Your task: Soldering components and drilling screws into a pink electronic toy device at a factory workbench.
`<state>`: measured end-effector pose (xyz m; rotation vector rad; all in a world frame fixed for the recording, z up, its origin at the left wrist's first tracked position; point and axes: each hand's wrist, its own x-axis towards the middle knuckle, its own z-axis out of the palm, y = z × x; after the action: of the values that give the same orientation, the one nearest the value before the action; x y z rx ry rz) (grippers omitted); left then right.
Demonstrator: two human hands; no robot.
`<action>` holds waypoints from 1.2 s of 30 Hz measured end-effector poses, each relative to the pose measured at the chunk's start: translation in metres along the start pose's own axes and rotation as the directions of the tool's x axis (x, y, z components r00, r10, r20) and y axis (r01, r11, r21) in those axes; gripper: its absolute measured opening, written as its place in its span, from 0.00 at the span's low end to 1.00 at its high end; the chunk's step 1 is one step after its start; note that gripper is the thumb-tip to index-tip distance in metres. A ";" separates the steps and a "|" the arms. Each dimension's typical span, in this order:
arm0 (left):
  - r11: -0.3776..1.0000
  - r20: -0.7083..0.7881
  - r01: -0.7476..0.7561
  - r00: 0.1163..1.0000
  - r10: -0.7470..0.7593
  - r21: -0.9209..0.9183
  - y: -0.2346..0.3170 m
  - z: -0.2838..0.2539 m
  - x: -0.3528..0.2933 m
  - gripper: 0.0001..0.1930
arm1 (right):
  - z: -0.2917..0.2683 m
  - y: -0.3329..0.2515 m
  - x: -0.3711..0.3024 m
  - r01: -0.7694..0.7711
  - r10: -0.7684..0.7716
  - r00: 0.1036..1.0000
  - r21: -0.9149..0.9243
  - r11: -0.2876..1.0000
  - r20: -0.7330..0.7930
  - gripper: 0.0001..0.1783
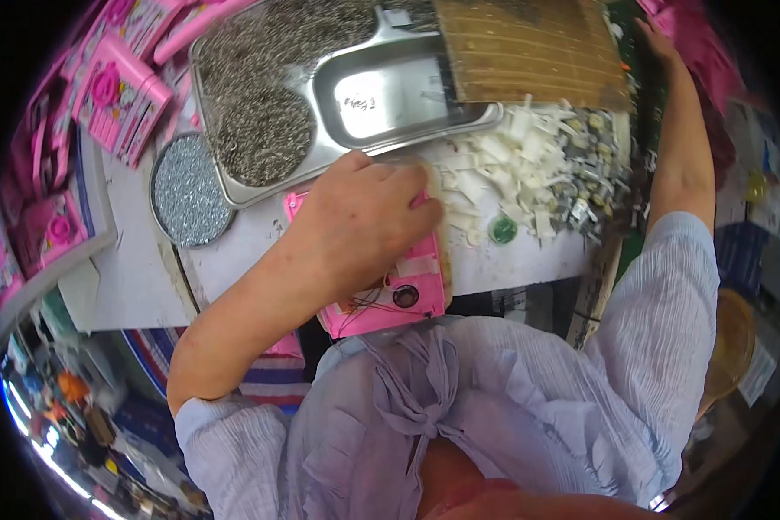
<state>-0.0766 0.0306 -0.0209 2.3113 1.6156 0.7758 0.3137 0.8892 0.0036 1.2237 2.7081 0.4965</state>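
A pink plastic housing (420, 290) lies at the table's near edge, close to my body. A round dark speaker (405, 296) and thin dark wires show in its lower part. My left hand (364, 217) is closed over the upper part of the housing, fingers curled down on its right side and a bit of pink showing among them. The palm side is hidden. Far to the upper right, my right arm is stretched out. My right hand (661, 42) is at some pink pieces (660, 16); one digit stands apart, and the other fingertips are not clear.
A steel tray (390, 143) of small screws stands at the back, a wooden board (533, 52) on its right part. Left of it is a round dish (191, 191) of silvery screws. White plastic parts (485, 173) and metal bits (585, 186) are heaped right. Pink housings (121, 95) pile up far left.
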 end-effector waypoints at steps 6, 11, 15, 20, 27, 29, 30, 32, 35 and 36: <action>0.909 0.199 0.385 0.889 -0.412 0.159 0.034 -0.016 0.018 0.11 | 0.117 -0.263 0.093 -0.097 0.081 0.993 0.213 0.972 0.080 0.49; 0.955 0.150 0.277 0.945 -0.291 0.107 0.019 -0.011 0.026 0.13 | 0.056 -0.088 0.071 -0.157 0.171 0.983 0.162 0.974 -0.071 0.54; 0.856 0.173 0.471 0.844 -0.508 0.213 0.039 -0.014 0.018 0.11 | 0.031 -0.312 0.049 -0.406 0.379 0.914 0.276 0.871 0.145 0.48; 0.911 0.122 0.387 0.906 -0.405 0.145 0.031 -0.008 0.017 0.10 | -0.032 -0.274 -0.034 -0.479 0.476 0.846 -0.048 0.876 0.239 0.40; 0.983 -0.002 0.184 0.983 -0.184 0.006 0.017 -0.007 0.000 0.13 | -0.133 -0.198 -0.123 -0.315 0.407 0.881 0.341 0.885 -0.242 0.35; 0.991 -0.093 0.135 0.986 -0.135 -0.009 0.018 -0.011 -0.011 0.15 | -0.183 -0.278 -0.221 -0.018 0.398 0.888 0.846 0.533 -0.232 0.27; 0.996 -0.144 0.087 0.985 -0.090 -0.027 0.018 -0.012 -0.014 0.15 | -0.218 -0.317 -0.282 0.046 0.392 0.895 0.918 0.395 -0.213 0.24; 0.964 -0.298 0.216 0.920 -0.254 -0.154 0.023 -0.015 -0.026 0.16 | -0.248 -0.375 -0.374 0.153 0.305 0.937 0.985 0.083 -0.171 0.22; 0.525 -0.072 0.374 0.760 -0.646 -0.765 0.054 -0.024 -0.043 0.22 | -0.250 -0.459 -0.465 0.061 0.016 0.998 0.937 -0.343 -0.059 0.25; 0.246 0.075 0.317 0.738 -0.671 -0.916 0.066 -0.025 -0.052 0.23 | -0.241 -0.497 -0.476 -0.040 -0.064 0.998 0.875 -0.482 0.011 0.26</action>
<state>-0.0502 -0.0447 0.0150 0.7992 1.3509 1.4325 0.2183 0.1674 0.0489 0.9940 2.3329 -2.7270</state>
